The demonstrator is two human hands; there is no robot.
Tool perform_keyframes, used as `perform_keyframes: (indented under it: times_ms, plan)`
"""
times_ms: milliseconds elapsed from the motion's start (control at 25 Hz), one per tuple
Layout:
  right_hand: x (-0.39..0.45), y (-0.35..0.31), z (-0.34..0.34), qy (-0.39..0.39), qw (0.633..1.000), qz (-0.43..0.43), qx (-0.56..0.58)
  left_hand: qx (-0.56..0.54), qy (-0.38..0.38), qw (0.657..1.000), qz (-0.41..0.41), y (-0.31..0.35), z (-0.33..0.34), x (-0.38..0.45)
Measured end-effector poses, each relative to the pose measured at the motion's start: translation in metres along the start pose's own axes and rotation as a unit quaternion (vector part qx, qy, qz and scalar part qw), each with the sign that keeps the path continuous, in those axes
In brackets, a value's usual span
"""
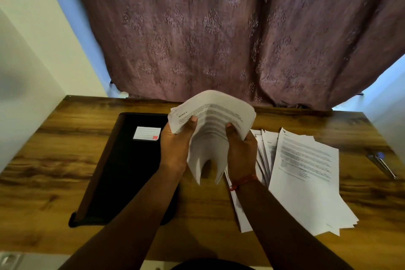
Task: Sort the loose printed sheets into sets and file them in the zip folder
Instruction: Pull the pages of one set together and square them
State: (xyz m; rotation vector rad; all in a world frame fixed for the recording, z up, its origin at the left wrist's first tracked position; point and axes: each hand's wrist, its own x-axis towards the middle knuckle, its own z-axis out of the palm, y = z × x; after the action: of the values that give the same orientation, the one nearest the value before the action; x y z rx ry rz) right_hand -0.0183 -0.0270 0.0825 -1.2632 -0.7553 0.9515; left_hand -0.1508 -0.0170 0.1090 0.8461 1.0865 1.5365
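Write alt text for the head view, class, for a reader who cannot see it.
Both hands, left and right, hold a bent stack of printed sheets above a wooden desk. A black zip folder lies closed to the left, loose sheets are spread to the right, and a pen lies near the right edge.

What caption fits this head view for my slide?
Both hands, left hand and right hand, grip a bent stack of sheets above the desk, between zip folder and loose sheets.
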Motion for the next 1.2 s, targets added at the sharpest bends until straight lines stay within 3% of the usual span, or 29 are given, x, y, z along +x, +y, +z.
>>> perform_keyframes:
  times_ms: [120, 320, 440, 1200]
  plan:
    - [-0.003, 0.012, 0.005, 0.007, 0.999, 0.039, -0.009, -0.025, -0.004, 0.999, -0.03, -0.002, 0.002, -0.003]
    - [-0.009, 0.013, -0.004, -0.025, 0.997, -0.019, -0.073, 0.119, -0.039, 0.992, 0.035, -0.009, -0.002, -0.002]
    - [-0.013, 0.015, -0.007, -0.015, 0.997, 0.0, -0.072, 0.17, -0.042, 0.984, 0.029, -0.013, -0.009, 0.0]
    - [-0.006, 0.038, -0.003, -0.002, 0.995, 0.018, -0.095, 0.098, -0.041, 0.994, 0.011, -0.036, -0.003, -0.005]
